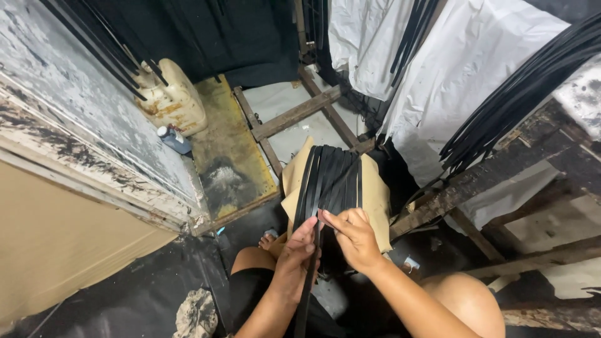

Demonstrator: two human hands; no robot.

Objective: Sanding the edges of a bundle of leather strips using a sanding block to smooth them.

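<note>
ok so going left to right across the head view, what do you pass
peeling grey board → cream jug → small bottle → left hand on a black strap → right hand → white sheet → hanging black strips

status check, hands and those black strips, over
Left hand gripping one black strip. Right hand pinching its top end. Strip bundle draped over tan sheet. Nothing blocking.
</note>
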